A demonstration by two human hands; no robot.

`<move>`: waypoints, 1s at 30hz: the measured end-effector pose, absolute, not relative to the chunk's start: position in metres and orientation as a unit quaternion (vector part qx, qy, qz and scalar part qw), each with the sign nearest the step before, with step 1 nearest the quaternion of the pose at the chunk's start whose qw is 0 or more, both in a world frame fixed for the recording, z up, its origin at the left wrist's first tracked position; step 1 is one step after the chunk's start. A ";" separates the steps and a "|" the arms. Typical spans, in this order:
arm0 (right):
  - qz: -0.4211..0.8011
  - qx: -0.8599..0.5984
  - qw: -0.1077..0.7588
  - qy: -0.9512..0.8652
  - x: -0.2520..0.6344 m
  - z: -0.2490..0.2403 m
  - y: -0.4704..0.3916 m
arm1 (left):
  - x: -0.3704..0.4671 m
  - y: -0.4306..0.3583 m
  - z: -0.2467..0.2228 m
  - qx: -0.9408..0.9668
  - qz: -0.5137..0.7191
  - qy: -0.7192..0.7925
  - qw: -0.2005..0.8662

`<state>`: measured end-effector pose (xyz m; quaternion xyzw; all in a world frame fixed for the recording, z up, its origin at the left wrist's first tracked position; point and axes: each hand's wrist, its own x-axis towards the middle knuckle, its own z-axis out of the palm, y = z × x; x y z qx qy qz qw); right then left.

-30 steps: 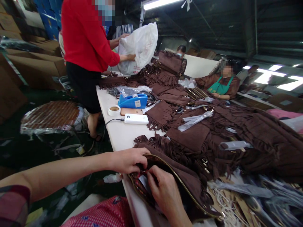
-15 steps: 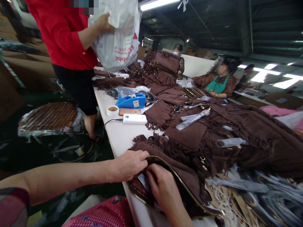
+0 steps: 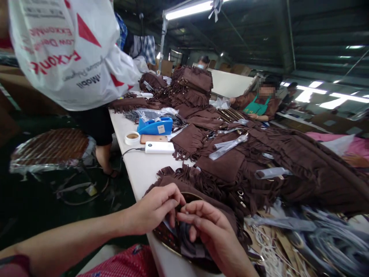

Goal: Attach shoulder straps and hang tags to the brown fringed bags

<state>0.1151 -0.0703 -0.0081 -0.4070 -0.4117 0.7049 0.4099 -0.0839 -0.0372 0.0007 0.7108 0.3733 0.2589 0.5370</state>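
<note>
- Fringed brown bag [image 3: 193,188]: open on counter [image 3: 135,165] edge.
- Likely light, soft, floppy; take by stiffer zippered rim [image 3: 168,248].
- Left hand [image 3: 155,206], right hand [image 3: 215,227]: narrow grip, can't tell on what.

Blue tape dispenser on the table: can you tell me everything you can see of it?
The tape dispenser is bright blue, apparently plastic, with a sloping body and a pale roll partly showing at its top. A small white label with dark printing is on its near side. It stands upright on the white table, just beyond a phone. Clear plastic wrapping lies behind it, perhaps touching. Nobody is touching it.
</note>
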 end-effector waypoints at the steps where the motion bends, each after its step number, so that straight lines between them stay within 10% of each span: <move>1: 0.695 -0.410 0.416 -0.419 0.115 -0.010 -0.070 | -0.081 -0.038 -0.003 0.676 0.270 0.378 0.571; 16: 0.462 -0.494 0.539 -0.502 0.108 -0.040 -0.065 | -0.066 -0.039 -0.014 0.533 0.409 0.341 0.658; 30: 0.378 -0.378 0.470 -0.702 0.114 -0.027 -0.066 | -0.075 -0.029 -0.002 0.652 0.187 0.309 0.666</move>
